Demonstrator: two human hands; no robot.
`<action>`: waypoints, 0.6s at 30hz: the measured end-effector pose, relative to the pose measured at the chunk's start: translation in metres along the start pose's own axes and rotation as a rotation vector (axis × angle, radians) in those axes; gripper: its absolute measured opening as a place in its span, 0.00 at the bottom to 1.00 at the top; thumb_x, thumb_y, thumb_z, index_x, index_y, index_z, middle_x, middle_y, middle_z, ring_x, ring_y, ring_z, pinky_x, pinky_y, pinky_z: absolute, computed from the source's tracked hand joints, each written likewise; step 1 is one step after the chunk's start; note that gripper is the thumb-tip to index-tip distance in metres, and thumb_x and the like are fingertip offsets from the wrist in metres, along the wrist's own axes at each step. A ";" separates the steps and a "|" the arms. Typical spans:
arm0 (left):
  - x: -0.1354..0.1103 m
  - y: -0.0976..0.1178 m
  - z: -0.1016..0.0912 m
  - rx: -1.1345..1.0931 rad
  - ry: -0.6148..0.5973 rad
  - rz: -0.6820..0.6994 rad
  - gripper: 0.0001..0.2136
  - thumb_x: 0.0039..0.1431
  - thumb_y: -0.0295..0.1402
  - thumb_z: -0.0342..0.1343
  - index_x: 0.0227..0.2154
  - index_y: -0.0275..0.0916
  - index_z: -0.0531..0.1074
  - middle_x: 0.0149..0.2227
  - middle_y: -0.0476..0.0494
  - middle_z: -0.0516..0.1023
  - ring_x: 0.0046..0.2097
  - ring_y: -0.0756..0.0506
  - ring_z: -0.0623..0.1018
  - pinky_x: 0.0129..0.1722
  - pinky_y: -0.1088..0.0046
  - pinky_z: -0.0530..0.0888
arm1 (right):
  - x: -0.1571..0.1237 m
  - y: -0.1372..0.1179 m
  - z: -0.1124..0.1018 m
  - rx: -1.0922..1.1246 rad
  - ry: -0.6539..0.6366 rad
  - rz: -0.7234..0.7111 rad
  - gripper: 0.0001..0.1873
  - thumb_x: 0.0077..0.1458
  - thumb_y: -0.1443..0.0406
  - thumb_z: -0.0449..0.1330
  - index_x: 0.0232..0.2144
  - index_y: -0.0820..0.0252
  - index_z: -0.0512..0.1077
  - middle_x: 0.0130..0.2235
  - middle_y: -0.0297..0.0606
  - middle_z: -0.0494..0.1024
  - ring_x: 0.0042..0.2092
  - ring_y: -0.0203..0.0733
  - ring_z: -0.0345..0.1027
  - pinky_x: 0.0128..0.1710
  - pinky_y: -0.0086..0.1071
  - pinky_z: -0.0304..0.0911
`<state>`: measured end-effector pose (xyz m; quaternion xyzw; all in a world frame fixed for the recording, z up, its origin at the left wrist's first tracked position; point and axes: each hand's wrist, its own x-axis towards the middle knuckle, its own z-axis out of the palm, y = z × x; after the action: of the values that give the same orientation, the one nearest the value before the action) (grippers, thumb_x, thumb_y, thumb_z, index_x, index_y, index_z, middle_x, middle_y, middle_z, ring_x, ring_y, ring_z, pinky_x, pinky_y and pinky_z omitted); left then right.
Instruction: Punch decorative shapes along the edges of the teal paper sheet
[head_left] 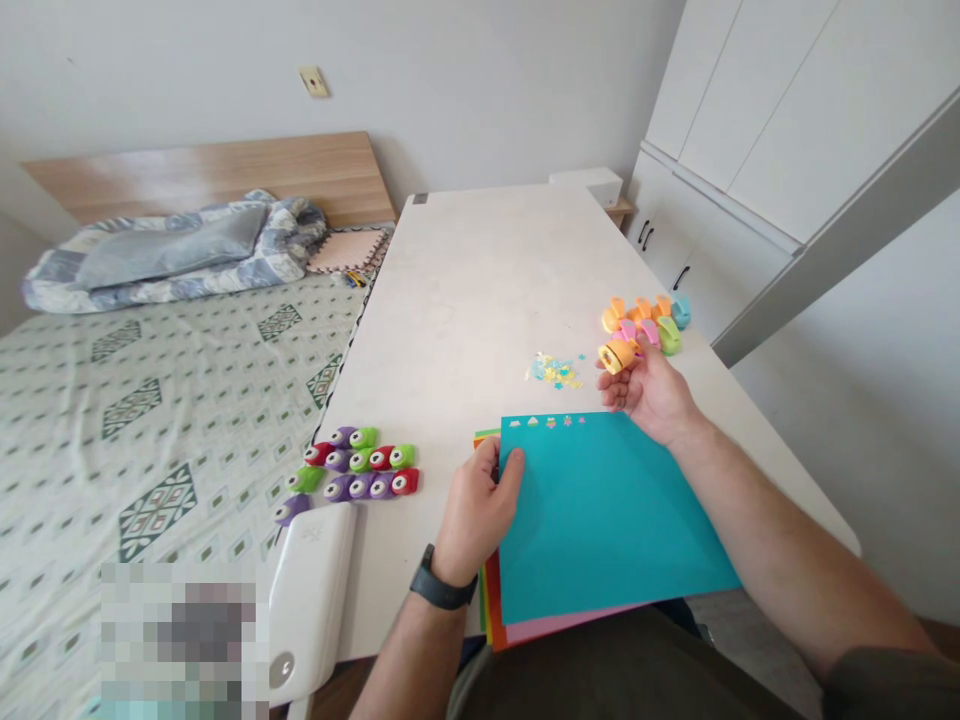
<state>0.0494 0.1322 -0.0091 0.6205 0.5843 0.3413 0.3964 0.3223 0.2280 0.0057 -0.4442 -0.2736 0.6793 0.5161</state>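
Observation:
My left hand [486, 505] pinches the left edge of a teal sheet of paper [600, 520], thumb on top. Along the sheet's far edge runs a row of small punched shapes. Sheets in other colours, including an orange sheet [491, 615] and a pink sheet [559, 626], show under it. In my right hand [654, 392], above the sheet's far right corner, is an orange craft punch [619, 354]. Punched paper bits [555, 371], yellow and blue, lie in a small heap left of that hand. Just beyond it stand more punches [643, 310] in orange, pink, green and blue.
Purple, green and red punches [361, 461] stand in rows at the table's left edge. Near them lies a long white case [313, 590]. A bed [187, 400] adjoins the white table [480, 290] on the left; white cabinets [720, 230] stand at right.

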 end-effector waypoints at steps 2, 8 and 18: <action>0.000 -0.001 0.001 -0.007 -0.005 -0.008 0.13 0.70 0.44 0.51 0.34 0.40 0.70 0.27 0.51 0.68 0.30 0.49 0.67 0.30 0.73 0.60 | -0.001 -0.001 0.002 -0.001 0.002 -0.006 0.35 0.65 0.39 0.49 0.36 0.63 0.78 0.26 0.43 0.81 0.21 0.40 0.73 0.19 0.30 0.67; 0.000 -0.002 0.002 -0.015 -0.029 -0.004 0.13 0.70 0.44 0.51 0.34 0.40 0.70 0.31 0.49 0.74 0.31 0.49 0.69 0.31 0.72 0.61 | -0.006 -0.004 0.005 -0.020 -0.002 -0.039 0.32 0.64 0.40 0.52 0.34 0.62 0.76 0.27 0.43 0.82 0.20 0.39 0.72 0.19 0.30 0.66; -0.004 0.002 0.001 0.004 -0.074 0.019 0.15 0.69 0.44 0.53 0.31 0.38 0.70 0.26 0.53 0.65 0.29 0.51 0.63 0.29 0.73 0.57 | 0.003 -0.007 -0.013 -0.301 0.286 -0.351 0.27 0.59 0.40 0.60 0.35 0.58 0.76 0.23 0.35 0.77 0.21 0.37 0.69 0.18 0.28 0.63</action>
<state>0.0507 0.1286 -0.0070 0.6391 0.5638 0.3208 0.4133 0.3366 0.2323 0.0046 -0.5532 -0.3686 0.4616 0.5874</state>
